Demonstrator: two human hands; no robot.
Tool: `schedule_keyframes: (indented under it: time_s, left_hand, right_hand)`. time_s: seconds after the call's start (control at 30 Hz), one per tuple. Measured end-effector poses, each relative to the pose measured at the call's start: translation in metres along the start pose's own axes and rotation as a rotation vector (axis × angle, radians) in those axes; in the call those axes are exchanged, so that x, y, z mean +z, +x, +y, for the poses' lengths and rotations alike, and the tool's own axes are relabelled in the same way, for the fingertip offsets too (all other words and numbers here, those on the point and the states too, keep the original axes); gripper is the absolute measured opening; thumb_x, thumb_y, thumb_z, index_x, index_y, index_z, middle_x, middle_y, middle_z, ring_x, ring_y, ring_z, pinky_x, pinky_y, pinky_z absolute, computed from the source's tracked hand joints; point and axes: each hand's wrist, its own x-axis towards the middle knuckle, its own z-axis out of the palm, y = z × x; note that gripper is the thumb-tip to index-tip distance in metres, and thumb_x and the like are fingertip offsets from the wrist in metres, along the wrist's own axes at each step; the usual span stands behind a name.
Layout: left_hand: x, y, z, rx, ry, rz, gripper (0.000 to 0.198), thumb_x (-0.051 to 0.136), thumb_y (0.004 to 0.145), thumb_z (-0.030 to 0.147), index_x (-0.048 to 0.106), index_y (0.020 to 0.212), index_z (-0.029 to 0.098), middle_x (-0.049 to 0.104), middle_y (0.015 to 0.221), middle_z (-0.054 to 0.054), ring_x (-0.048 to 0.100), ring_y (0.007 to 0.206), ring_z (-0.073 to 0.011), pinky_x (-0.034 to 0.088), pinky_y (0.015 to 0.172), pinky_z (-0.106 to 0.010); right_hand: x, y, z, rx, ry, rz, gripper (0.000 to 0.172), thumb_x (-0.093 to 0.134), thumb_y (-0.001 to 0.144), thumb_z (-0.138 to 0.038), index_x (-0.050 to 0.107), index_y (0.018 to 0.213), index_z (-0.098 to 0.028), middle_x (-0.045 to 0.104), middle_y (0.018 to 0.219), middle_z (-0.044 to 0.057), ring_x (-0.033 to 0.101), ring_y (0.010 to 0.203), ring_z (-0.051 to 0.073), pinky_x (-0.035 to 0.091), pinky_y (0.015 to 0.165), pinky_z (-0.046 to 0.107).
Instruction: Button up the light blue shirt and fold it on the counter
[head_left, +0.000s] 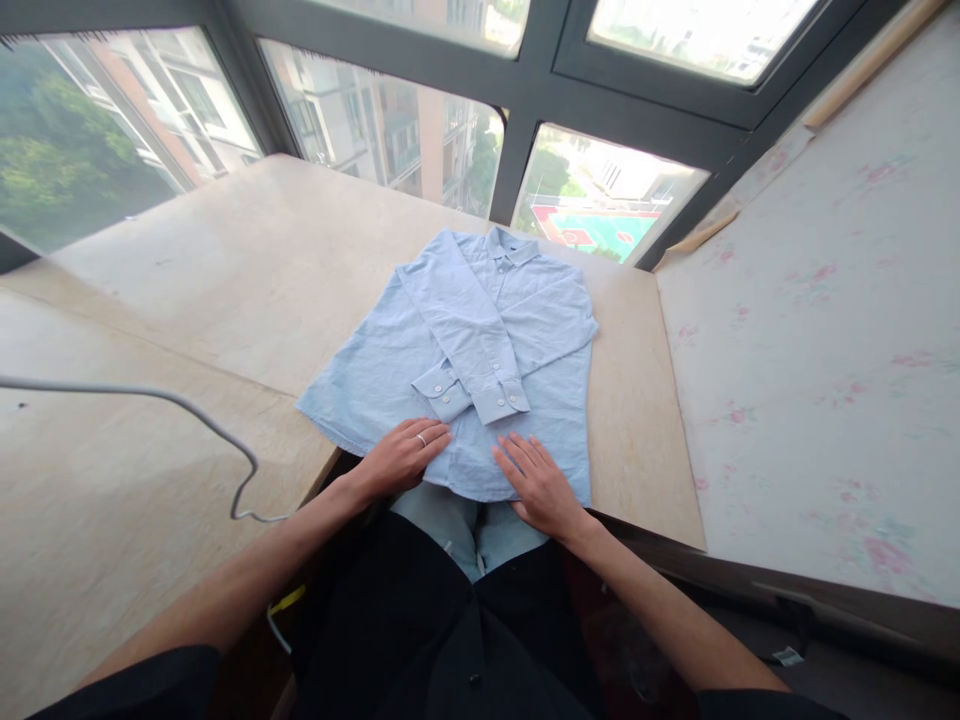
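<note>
A light blue button-up shirt lies spread on the stone sill, collar toward the window and hem toward me. Both of its sleeves are folded inward and cross over the front, with the buttoned cuffs near the lower middle. My left hand, wearing a ring, rests on the hem left of centre, its fingers extended over the cloth. On the right part of the hem lies my right hand, palm down with fingers stretched out; its thumb is near the hem's edge. Neither hand visibly grips the fabric.
The pale stone sill runs left and meets dark window frames. A grey cable crosses its left part. A floral-papered wall bounds the right side. A yellow item shows below the sill's edge.
</note>
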Motion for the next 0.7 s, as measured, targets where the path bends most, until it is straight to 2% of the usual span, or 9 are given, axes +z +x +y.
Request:
schedule_keyframes:
  time_s: [0.2, 0.43, 0.53, 0.6, 0.7]
  left_hand:
    - [-0.009, 0.007, -0.003, -0.055, -0.056, -0.030, 0.047, 0.039, 0.085, 0.003, 0.056, 0.128, 0.013, 0.067, 0.120, -0.014, 0.064, 0.110, -0.0220, 0.051, 0.093, -0.037]
    - [-0.012, 0.010, -0.009, -0.108, -0.016, -0.070, 0.048, 0.041, 0.087, 0.006, 0.053, 0.132, 0.015, 0.061, 0.130, -0.014, 0.065, 0.105, -0.0213, 0.052, 0.087, -0.034]
    - [-0.012, 0.011, -0.012, -0.081, 0.010, -0.057, 0.049, 0.042, 0.085, 0.003, 0.055, 0.131, 0.015, 0.060, 0.132, -0.014, 0.060, 0.114, -0.0222, 0.049, 0.092, -0.035]
    - [-0.013, 0.011, -0.014, -0.062, 0.041, -0.040, 0.052, 0.043, 0.082, 0.001, 0.056, 0.130, 0.014, 0.060, 0.133, -0.014, 0.056, 0.119, -0.0240, 0.046, 0.096, -0.038]
    - [-0.017, 0.012, -0.017, -0.105, 0.089, -0.016, 0.056, 0.044, 0.079, -0.002, 0.057, 0.131, 0.015, 0.059, 0.134, -0.013, 0.055, 0.120, -0.0262, 0.044, 0.096, -0.041]
  right_hand:
    - [-0.007, 0.003, 0.003, 0.009, 0.090, 0.009, 0.080, 0.055, 0.070, -0.008, 0.036, 0.148, -0.011, 0.052, 0.142, 0.018, 0.041, 0.137, 0.035, 0.034, 0.113, 0.056]
    - [-0.017, 0.011, 0.013, 0.022, 0.106, 0.051, 0.068, 0.049, 0.074, -0.006, 0.045, 0.142, -0.012, 0.060, 0.132, 0.017, 0.057, 0.121, 0.029, 0.049, 0.102, 0.046]
    - [-0.021, 0.016, 0.018, 0.018, 0.090, 0.080, 0.065, 0.047, 0.075, -0.004, 0.047, 0.140, -0.009, 0.059, 0.133, 0.018, 0.056, 0.121, 0.029, 0.052, 0.096, 0.042]
    - [-0.023, 0.019, 0.020, 0.020, 0.072, 0.103, 0.063, 0.048, 0.077, -0.004, 0.049, 0.139, -0.011, 0.058, 0.134, 0.017, 0.054, 0.124, 0.029, 0.051, 0.097, 0.043]
    - [-0.026, 0.025, 0.022, 0.023, 0.044, 0.129, 0.058, 0.048, 0.078, -0.004, 0.053, 0.135, -0.014, 0.056, 0.137, 0.017, 0.051, 0.128, 0.030, 0.049, 0.100, 0.045]
